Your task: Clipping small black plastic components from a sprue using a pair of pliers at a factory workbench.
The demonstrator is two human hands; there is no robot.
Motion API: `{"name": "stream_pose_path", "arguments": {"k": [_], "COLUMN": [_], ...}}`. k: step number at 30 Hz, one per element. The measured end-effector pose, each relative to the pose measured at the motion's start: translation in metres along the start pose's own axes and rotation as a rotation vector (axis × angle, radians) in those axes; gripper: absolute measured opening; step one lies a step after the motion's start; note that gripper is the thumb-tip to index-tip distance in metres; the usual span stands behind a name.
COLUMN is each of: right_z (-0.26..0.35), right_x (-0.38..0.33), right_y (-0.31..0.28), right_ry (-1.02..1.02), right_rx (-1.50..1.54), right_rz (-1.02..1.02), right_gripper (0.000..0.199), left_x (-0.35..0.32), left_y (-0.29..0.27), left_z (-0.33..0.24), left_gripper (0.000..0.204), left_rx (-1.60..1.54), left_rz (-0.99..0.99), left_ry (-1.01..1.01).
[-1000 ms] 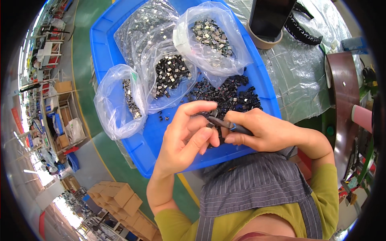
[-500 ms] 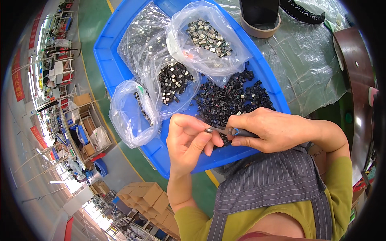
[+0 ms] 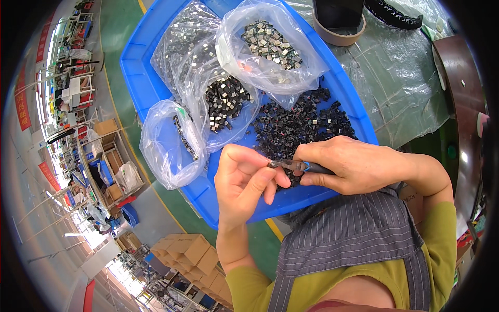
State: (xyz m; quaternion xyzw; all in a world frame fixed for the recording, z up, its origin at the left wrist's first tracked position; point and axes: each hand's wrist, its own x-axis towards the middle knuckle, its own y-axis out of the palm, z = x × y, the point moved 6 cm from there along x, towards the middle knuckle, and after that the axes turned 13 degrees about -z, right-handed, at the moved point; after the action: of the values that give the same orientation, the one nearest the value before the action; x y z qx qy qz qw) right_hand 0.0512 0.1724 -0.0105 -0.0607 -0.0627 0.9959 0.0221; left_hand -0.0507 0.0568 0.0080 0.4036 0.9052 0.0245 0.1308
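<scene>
Between the thumb and forefinger of my left hand is a small dark part, mostly covered by the fingertips. My right hand grips a pair of pliers with dark, blue-edged handles, and their metal jaws meet the small part. Both hands are over the near side of a blue plastic bin. Just beyond them lies a loose heap of small black pieces. Clear plastic bags in the bin hold silvery-topped square parts and black-and-silver parts.
Another clear bag sits at the bin's left side. Right of the bin, plastic sheeting covers the surface, with a tape roll and a dark phone-like slab on it. Cardboard boxes are stacked at lower left.
The hands keep nearly the same pose. The plier jaws look turned slightly, showing a broader metal face at the small part. The whole view has shifted a little.
</scene>
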Motion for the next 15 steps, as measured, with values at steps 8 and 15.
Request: {"name": "stream_pose_path", "arguments": {"k": [8,15], "right_z": [0.0002,0.0001], "right_x": [0.0003,-0.0001], "right_y": [0.0026,0.0025], "right_ry": [0.039,0.030], "right_rx": [-0.023,-0.113], "right_rz": [0.036,-0.006], "right_gripper": [0.026,0.027], "left_x": [0.0009,0.0010], "left_y": [-0.0038,-0.0036], "left_z": [0.0011,0.0029], "left_gripper": [0.014,0.013], "left_rx": [0.034,0.044], "left_rz": [-0.017,-0.036], "left_ry": [-0.062,-0.099]}}
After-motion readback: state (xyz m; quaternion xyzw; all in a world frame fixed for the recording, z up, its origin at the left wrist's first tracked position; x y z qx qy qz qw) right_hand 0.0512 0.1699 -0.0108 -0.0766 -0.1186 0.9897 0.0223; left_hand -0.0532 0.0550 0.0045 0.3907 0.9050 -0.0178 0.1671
